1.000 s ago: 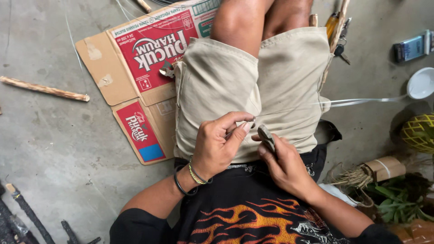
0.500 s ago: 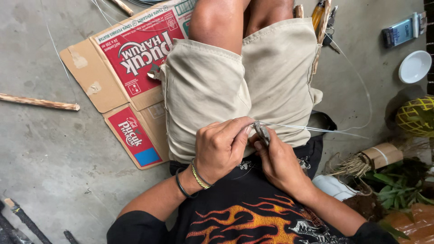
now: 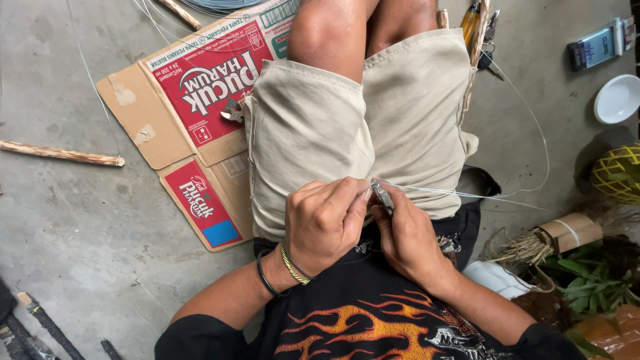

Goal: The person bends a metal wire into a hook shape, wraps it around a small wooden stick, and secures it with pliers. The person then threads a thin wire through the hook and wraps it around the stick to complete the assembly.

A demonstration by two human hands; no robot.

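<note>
Wire [image 3: 467, 194] now taut between hands [image 3: 367, 223]

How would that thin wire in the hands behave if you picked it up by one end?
The thin wire would probably feel very light, being so fine. It likely springs rather than droops: it runs nearly straight from the right hand, then sweeps in a smooth loop. Its bare sheen suggests it could slip through fingers.

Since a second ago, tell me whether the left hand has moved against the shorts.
Yes. The left hand has closed toward the right hand, so both now meet over the small metal tool at the waist edge of the beige shorts.
</note>
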